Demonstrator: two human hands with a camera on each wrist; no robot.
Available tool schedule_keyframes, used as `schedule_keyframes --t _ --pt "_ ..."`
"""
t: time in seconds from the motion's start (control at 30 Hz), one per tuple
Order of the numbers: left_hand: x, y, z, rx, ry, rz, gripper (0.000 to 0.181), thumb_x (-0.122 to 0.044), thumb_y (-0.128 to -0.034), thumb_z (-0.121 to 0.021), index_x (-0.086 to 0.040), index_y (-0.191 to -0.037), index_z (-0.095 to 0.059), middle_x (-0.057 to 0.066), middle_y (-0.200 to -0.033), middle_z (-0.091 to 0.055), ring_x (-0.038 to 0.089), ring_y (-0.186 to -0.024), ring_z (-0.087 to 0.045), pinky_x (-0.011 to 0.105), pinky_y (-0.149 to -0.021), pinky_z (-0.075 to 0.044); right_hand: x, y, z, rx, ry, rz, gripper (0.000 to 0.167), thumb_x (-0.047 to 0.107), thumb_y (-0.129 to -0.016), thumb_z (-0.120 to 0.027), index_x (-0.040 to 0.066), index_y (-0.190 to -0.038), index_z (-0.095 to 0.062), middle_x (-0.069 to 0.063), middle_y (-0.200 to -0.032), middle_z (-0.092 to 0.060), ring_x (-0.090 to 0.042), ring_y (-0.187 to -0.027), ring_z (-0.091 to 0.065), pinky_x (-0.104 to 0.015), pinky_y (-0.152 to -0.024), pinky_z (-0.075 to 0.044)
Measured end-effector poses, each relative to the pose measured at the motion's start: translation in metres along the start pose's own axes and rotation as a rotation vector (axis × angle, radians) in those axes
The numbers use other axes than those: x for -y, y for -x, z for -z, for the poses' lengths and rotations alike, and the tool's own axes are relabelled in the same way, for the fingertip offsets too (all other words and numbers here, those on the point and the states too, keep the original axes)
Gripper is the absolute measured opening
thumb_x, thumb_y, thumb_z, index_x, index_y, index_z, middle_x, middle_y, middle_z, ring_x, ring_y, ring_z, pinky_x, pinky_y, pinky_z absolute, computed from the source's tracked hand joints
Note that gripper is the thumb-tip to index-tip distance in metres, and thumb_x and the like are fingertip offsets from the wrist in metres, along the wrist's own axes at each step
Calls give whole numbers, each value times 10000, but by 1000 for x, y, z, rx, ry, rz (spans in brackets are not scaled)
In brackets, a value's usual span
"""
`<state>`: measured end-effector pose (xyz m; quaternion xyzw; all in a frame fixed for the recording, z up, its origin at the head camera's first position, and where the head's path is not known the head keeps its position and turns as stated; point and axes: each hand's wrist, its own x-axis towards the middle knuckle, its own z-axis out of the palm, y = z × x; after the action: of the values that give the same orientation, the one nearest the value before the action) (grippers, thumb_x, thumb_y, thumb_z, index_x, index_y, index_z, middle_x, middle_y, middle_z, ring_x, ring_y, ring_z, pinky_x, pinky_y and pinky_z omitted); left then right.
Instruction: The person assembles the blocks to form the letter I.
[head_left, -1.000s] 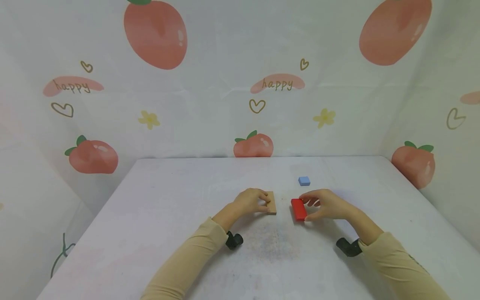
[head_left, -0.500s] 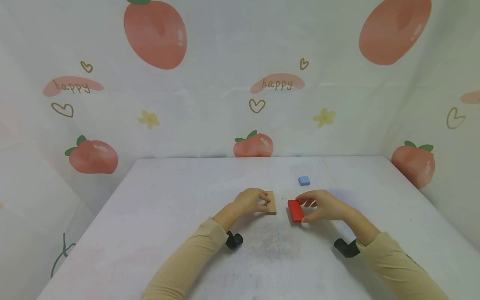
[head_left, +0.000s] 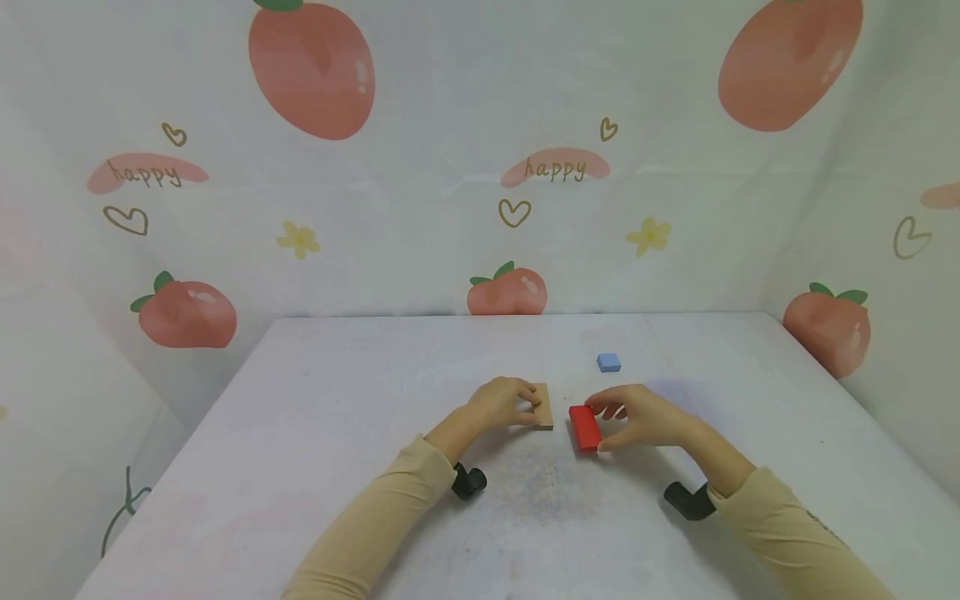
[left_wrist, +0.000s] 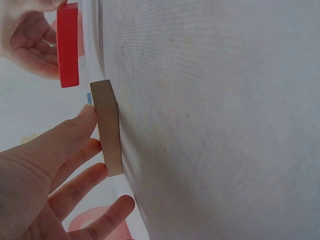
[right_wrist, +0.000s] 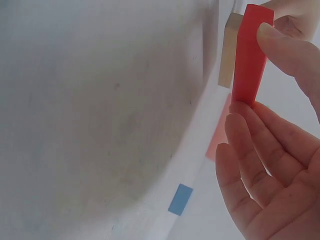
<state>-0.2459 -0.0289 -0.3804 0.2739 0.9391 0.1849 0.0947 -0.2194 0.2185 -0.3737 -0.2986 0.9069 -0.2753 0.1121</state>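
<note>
My right hand (head_left: 647,417) pinches a red rectangular block (head_left: 585,428) lengthwise, thumb at the near end and fingertips at the far end. In the right wrist view the red block (right_wrist: 251,55) is held off the table. To its left, a plain wooden block (head_left: 543,407) lies on the table. My left hand (head_left: 498,403) holds that wooden block from the left; in the left wrist view the thumb and fingertips touch the wooden block (left_wrist: 108,132) along its side. A small gap separates the two blocks.
A small blue block (head_left: 609,362) lies farther back on the white table (head_left: 360,467), beyond the right hand. Behind the table hangs a white cloth (head_left: 420,208) with printed fruit. Black wrist cameras sit under both forearms.
The right hand has carried the red block a little left and toward the near side, closer to the wooden block. The left hand and wooden block have stayed still.
</note>
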Motion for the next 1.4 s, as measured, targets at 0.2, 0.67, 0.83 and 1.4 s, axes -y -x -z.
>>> schedule_keyframes --t 0.2,0.67,0.83,1.4 --pt "0 0 -1 -1 5 -1 367 -270 -813 -717 -133 -1151 -681 31 -1302 -598 215 -1260 -515 370 -1052 -409 4 0 -3 5 -5 9 550 222 -708 -794 -22 -1164 -607 -114 -1078 -664 -180 -885 -614 -310 -784 -540" --pt "1 -2 -3 6 -28 15 376 -294 -822 -706 -147 -1166 -674 3 -1309 -593 200 -1266 -508 350 -1055 -409 8 -2 -8 19 -1 33 555 245 -709 -794 -10 -1165 -608 -98 -1080 -663 -165 -883 -615 -274 -775 -534" --pt "1 -1 -2 -1 -21 5 375 -290 -822 -706 -140 -1165 -674 10 -1308 -594 203 -1265 -511 352 -1053 -410 10 -2 -10 17 -6 62 538 235 -706 -797 -13 -1146 -613 -91 -1060 -667 -176 -872 -619 -288 -773 -534" --pt "1 -1 -2 -4 -10 -7 374 -269 -813 -716 -129 -1157 -678 31 -1295 -603 208 -1249 -524 353 -1047 -413 16 -3 -17 26 -1 116 522 204 -699 -800 -25 -1131 -617 -93 -1047 -675 -153 -852 -622 -264 -758 -528"
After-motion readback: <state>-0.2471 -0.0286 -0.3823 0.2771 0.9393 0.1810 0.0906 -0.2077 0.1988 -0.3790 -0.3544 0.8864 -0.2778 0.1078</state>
